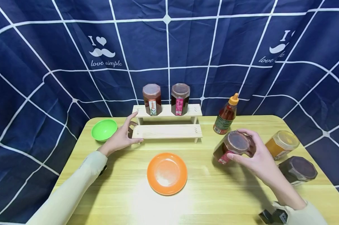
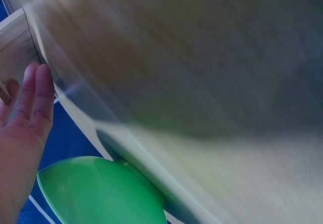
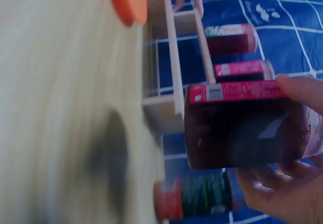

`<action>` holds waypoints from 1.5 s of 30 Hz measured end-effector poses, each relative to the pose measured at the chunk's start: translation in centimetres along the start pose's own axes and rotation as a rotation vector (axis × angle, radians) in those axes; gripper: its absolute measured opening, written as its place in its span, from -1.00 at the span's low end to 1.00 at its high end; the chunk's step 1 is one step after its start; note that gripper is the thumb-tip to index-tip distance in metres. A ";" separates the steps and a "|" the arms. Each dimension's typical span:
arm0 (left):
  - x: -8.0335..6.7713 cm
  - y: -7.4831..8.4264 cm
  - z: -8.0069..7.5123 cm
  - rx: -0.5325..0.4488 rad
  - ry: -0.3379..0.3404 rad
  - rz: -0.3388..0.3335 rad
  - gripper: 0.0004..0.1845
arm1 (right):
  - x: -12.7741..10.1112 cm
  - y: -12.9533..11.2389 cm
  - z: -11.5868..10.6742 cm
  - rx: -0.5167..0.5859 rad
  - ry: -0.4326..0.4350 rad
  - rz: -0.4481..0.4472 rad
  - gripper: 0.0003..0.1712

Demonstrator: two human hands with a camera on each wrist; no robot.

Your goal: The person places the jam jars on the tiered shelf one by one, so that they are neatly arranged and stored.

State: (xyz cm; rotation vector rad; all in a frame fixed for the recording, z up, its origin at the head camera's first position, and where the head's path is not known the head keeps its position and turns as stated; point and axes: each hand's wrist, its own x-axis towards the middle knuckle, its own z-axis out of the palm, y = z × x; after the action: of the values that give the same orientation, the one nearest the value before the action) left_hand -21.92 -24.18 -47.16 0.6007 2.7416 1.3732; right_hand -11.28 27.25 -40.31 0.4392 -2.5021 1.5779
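Note:
My right hand (image 1: pixel 259 156) grips an octagonal jar (image 1: pixel 228 147) of dark contents with a pink label, thumb on the label side. The jar tilts above the table, its shadow (image 3: pixel 113 158) apart from it in the right wrist view. At the left end of a two-step wooden rack (image 1: pixel 166 132), my left hand (image 1: pixel 123 136) is spread, fingers by the upper step and thumb by the lower one. Its fingers look fairly straight in the left wrist view. Two similar jars, one with an orange-white label (image 1: pixel 152 100) and one with a pink label (image 1: pixel 180 99), stand on the upper step.
A green bowl (image 1: pixel 104 130) stands beside the left hand. An orange plate (image 1: pixel 167 173) lies in front of the rack. Behind the held jar is a red sauce bottle (image 1: pixel 226 115). An amber jar (image 1: pixel 282 144) and a dark jar (image 1: pixel 297 170) stand right of the right hand.

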 end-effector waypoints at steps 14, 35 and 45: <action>0.0 -0.1 -0.5 0.019 0.000 0.026 0.36 | 6.5 -3.2 5.4 0.093 -0.156 -0.042 -0.03; -0.1 -0.2 -0.7 0.034 -0.014 0.051 0.34 | 12.8 -5.9 16.7 0.277 -0.258 -0.062 -0.01; 0.0 -0.3 -0.7 0.024 -0.022 0.064 0.32 | 14.5 -5.6 20.9 0.275 -0.283 -0.080 -0.03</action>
State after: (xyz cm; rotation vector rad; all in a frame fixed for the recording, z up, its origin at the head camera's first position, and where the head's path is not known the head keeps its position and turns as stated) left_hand -22.18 -24.93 -46.98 0.7060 2.7483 1.3390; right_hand -22.56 3.82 -40.51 0.8427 -2.4227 1.9561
